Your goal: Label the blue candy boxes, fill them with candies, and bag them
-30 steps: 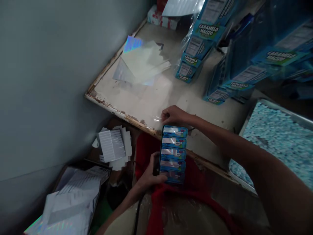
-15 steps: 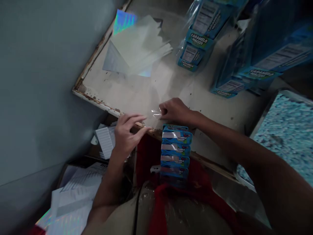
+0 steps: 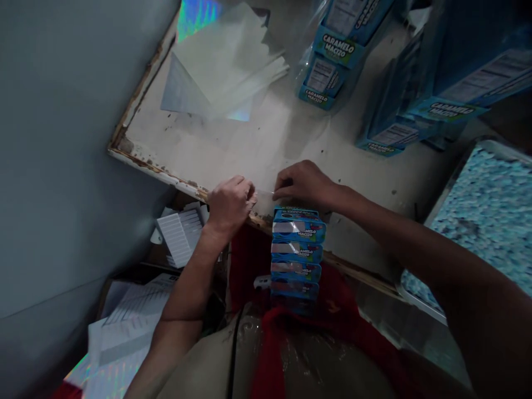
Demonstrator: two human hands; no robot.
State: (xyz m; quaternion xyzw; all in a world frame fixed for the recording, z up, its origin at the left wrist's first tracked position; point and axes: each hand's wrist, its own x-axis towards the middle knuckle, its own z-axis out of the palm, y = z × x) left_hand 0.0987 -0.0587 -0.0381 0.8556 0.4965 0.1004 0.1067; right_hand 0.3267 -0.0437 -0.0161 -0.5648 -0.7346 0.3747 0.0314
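Observation:
A thin piece of clear plastic film [image 3: 265,193] stretches between my two hands above the table's front edge. My left hand [image 3: 233,202] pinches its left end, fingers closed. At the other end, my right hand [image 3: 305,182] has its thumb and fingertips pressed together on the film. Just below my right hand stands a stack of blue candy boxes [image 3: 297,252] lettered "Caramelo Macizo", against the red cloth at my front. Whether the film is loose or part of a wrapper I cannot tell.
Cream and shiny sheets [image 3: 226,61] lie at the table's back left. Wrapped blue display boxes [image 3: 332,66] and larger blue boxes [image 3: 440,94] stand at the back right. A metal tray [image 3: 446,194] of small blue pieces is on the right. Papers [image 3: 120,332] lie low left.
My left hand has moved up and right and closed on the film; before, its fingers were apart. My right hand stays near the same place. The view has shifted slightly.

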